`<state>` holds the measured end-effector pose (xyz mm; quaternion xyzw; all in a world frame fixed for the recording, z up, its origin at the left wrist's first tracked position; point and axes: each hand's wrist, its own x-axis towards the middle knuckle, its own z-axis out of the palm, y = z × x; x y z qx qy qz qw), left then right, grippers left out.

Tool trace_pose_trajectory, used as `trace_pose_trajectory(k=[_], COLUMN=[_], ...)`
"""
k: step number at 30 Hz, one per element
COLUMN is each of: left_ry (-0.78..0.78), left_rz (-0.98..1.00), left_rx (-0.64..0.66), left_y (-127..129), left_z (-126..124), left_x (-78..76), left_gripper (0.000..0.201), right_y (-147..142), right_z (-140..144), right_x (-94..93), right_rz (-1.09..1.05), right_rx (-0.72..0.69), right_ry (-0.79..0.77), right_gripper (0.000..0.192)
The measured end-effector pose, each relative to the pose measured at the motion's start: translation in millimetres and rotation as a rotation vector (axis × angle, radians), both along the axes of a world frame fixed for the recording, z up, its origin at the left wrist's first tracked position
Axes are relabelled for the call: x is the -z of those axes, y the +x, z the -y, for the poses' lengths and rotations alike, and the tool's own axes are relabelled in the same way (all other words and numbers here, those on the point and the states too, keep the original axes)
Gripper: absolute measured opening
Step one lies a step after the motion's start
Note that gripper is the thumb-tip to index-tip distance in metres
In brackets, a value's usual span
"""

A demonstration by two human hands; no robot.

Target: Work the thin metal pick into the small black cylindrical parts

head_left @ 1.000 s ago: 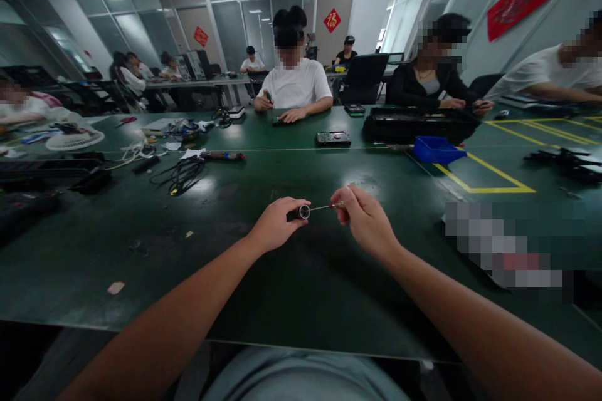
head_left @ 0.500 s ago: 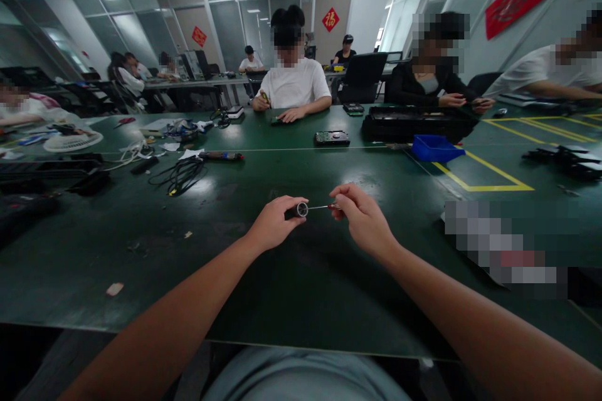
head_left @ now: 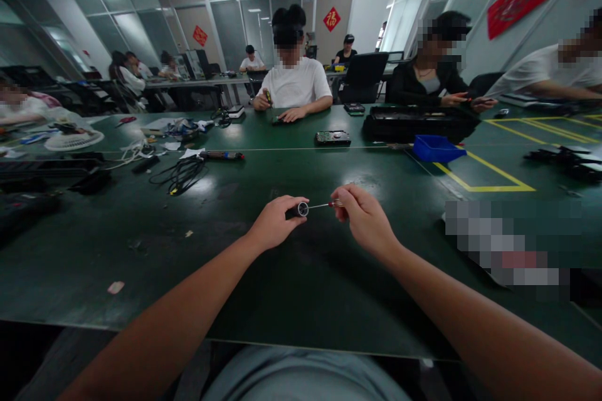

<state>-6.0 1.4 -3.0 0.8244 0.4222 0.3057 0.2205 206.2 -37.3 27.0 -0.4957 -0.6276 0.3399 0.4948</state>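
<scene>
My left hand (head_left: 275,222) grips a small dark cylinder (head_left: 300,209) with a round silvery end that faces right. My right hand (head_left: 364,219) pinches a thin screwdriver (head_left: 324,205) with a red handle, its metal shaft lying level and its tip at the cylinder's open end. Both hands hover just above the dark green table (head_left: 235,263), near its middle, a short gap between them.
A blue tray (head_left: 437,148) and a long black case (head_left: 418,123) lie at the right, by yellow floor-tape lines. Black cables (head_left: 181,174), a pen-like tool (head_left: 221,155) and a circuit board (head_left: 332,137) lie farther back. Several people sit working across the table.
The hands have barely shifted; the screwdriver stays at the cylinder's end. A person opposite has moved a hand slightly.
</scene>
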Motion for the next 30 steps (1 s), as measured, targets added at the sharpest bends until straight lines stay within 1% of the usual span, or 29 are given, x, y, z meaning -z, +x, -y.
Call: trace_pose_trajectory(k=[2,3,7,11,14,18,20,22,24,27,30], left_ry=[0.005,0.006,0.008,0.037,0.056,0.075,0.073,0.064,0.057,0.058,0.06], left_rz=[0.004,0.004,-0.008,-0.005,-0.019,-0.014,-0.01,-0.016,-0.024,-0.043,-0.067], left_rx=[-0.006,-0.009,-0.019,-0.012,0.009,0.03,0.015,0.008,0.009,0.004,-0.001], left_y=[0,0,0,-1,-1,-2,-2,-3,-3,-3,-3], left_z=[0,0,-1,-2,-3,-4,-4,-4,-4,-3,-2], left_x=[0.4,0.7,2.4,3.6,2.4,-1.8,-3.4,-4.3,-4.7,-5.3,-5.6], left_gripper=[0.038,0.039,0.04,0.042,0.041,0.038,0.037,0.038,0.039,0.04,0.041], right_y=[-1,-1,-1,-2,-3,1,4,6,7,7,5], right_z=[0,0,-2,-9,-16,-24,-27,-28,-27,-25,-23], right_x=[-0.6,-0.7,2.4,12.6,19.5,21.6,20.9,20.2,19.8,19.6,19.5], right_rz=[-0.06,-0.096,-0.173,-0.321,-0.465,-0.691,-0.761,-0.779,-0.752,-0.669,-0.533], right_rx=[0.013,0.012,-0.017,-0.009,0.017,0.047,0.069,0.07,0.055,0.049,0.045], right_ry=[0.0,0.001,-0.012,-0.052,-0.141,-0.408,-0.486,-0.458,-0.373,-0.25,-0.148], right_gripper=[0.014,0.013,0.019,0.026,0.025,0.023,0.024,0.022,0.02,0.022,0.026])
